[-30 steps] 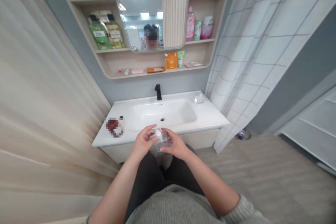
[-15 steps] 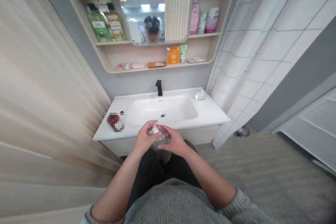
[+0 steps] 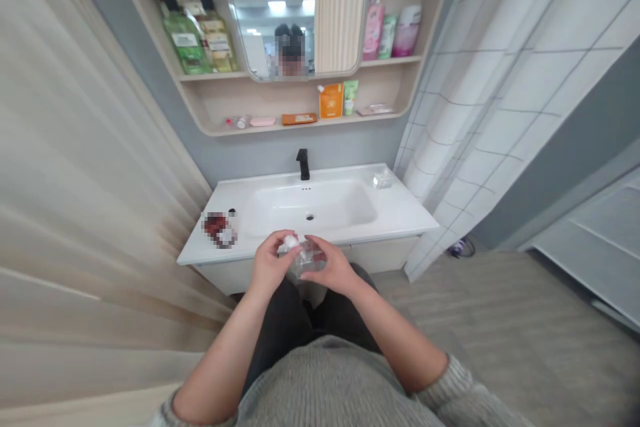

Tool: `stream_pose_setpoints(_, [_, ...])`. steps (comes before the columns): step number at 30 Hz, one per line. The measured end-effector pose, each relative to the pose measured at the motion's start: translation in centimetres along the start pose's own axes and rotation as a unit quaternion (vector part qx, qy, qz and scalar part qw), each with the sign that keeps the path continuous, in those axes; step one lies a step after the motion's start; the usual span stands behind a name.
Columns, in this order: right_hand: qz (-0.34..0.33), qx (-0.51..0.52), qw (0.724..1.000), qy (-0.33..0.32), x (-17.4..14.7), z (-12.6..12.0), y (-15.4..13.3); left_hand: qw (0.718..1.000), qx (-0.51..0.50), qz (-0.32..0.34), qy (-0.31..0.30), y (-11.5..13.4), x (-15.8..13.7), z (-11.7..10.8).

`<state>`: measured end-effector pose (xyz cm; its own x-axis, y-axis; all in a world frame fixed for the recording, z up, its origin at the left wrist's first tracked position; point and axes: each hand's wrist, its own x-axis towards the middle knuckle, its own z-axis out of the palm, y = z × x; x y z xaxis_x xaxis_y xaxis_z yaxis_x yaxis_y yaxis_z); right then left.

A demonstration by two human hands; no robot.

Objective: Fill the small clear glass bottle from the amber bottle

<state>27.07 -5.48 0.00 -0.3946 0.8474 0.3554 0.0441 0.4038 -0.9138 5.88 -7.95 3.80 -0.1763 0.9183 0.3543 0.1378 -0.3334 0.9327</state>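
Note:
My left hand (image 3: 273, 263) pinches a small white piece (image 3: 291, 241) with thumb and fingers at the sink's front edge. Whether this piece is a cap, a pump top or something loose cannot be made out. Beside it, my right hand (image 3: 333, 268) curls round a clear see-through container (image 3: 311, 256), tilted toward the left hand. The two hands are close together, above my lap and in front of the white washbasin (image 3: 345, 203). Fingers partly hide the container.
A black faucet (image 3: 303, 165) rises behind the basin. Another clear container (image 3: 382, 179) stands on its back right corner. A blurred dark red item (image 3: 218, 228) lies at the left. Above, the shelf (image 3: 175, 107) holds bottles, tubes and an orange pouch (image 3: 331, 101). Curtains hang on both sides.
The white piece has shifted slightly left and up with my left fingers, and more of the clear container shows between my hands. The view has tilted a little.

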Motion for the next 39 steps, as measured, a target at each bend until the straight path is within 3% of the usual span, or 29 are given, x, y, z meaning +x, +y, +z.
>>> stream_pose_setpoints(12, [-0.013, -0.082, 0.997, 0.001, 0.2, -1.2, 1.0, 0.999, -0.019, -0.045, -0.01, 1.5, 1.9, -2.4])
stream_pose_setpoints(16, [-0.002, -0.084, 0.996, -0.004, 0.3, -0.8, 1.1, 0.997, -0.001, -0.048, 0.054, 1.3, 1.6, -2.4])
stream_pose_setpoints(19, [0.009, -0.082, 0.997, -0.006, 0.2, -0.9, 1.3, 0.994, -0.05, -0.039, 0.084, 1.3, 0.8, -3.5])
stream_pose_setpoints(21, [0.018, -0.079, 0.997, -0.003, 0.0, -1.4, 1.6, 0.99, -0.089, -0.03, 0.108, 1.3, 0.1, -5.7])
stream_pose_setpoints(24, [0.025, -0.073, 0.997, 0.011, -0.4, -2.5, 2.3, 0.979, -0.116, -0.014, 0.17, 0.8, -0.7, -10.9])
stream_pose_setpoints(28, [0.049, -0.049, 0.997, 0.04, -0.4, -4.2, 3.8, 0.956, -0.086, -0.007, 0.282, -1.3, -0.2, -19.3])
stream_pose_setpoints(31, [0.072, -0.024, 0.995, 0.065, 0.0, -5.0, 4.9, 0.929, 0.006, -0.027, 0.368, -4.1, 1.6, -24.1])
stream_pose_setpoints(35, [0.087, 0.007, 0.99, 0.107, 1.0, -5.2, 5.9, 0.891, 0.214, -0.144, 0.374, -8.2, 5.3, -27.0])
stream_pose_setpoints(39, [0.085, 0.034, 0.988, 0.127, 1.5, -5.2, 6.1, 0.838, 0.386, -0.22, 0.317, -11.5, 8.3, -27.2])
